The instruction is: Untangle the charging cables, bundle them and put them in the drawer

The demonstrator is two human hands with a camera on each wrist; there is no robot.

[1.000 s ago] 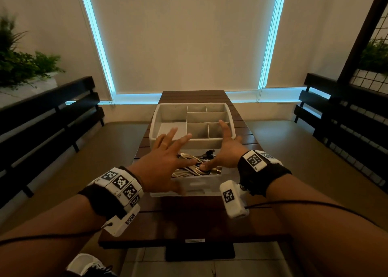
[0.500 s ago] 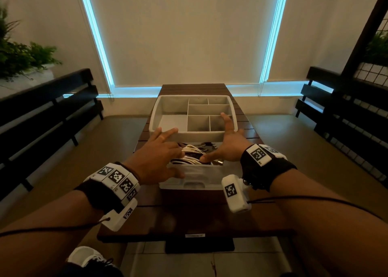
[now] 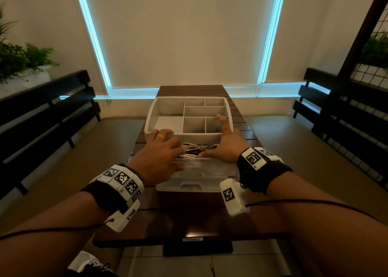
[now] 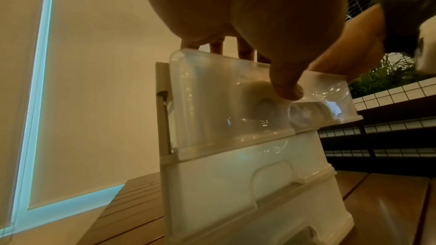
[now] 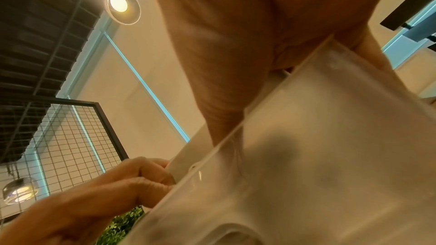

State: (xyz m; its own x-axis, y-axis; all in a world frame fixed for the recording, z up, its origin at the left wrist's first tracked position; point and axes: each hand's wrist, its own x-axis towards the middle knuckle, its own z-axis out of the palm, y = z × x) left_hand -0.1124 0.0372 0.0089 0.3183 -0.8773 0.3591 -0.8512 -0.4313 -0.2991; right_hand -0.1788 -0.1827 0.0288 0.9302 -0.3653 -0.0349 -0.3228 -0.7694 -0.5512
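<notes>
White and dark charging cables (image 3: 192, 151) lie tangled in the pulled-out top drawer (image 3: 199, 171) of a translucent drawer unit. My left hand (image 3: 161, 151) reaches into the drawer's left part, its fingers curled down onto the cables. Its thumb (image 4: 286, 90) presses the outside of the drawer front (image 4: 212, 103). My right hand (image 3: 226, 144) stands at the drawer's right side with fingers straight and spread, its thumb lying along the front rim beside the cables. In the right wrist view the left hand (image 5: 132, 178) shows curled fingers at the drawer rim (image 5: 212, 156).
A white divided organiser tray (image 3: 151, 117) sits on top of the unit, just behind the hands. A second drawer (image 4: 235, 193) below is shut. The unit stands on a narrow dark wooden table (image 3: 189, 220). Black benches (image 3: 42, 113) (image 3: 346, 113) flank the table.
Both hands dropped from hovering with spread fingers down to the open drawer. The left fingers curled in onto the cables; the right hand settled against the drawer's right side.
</notes>
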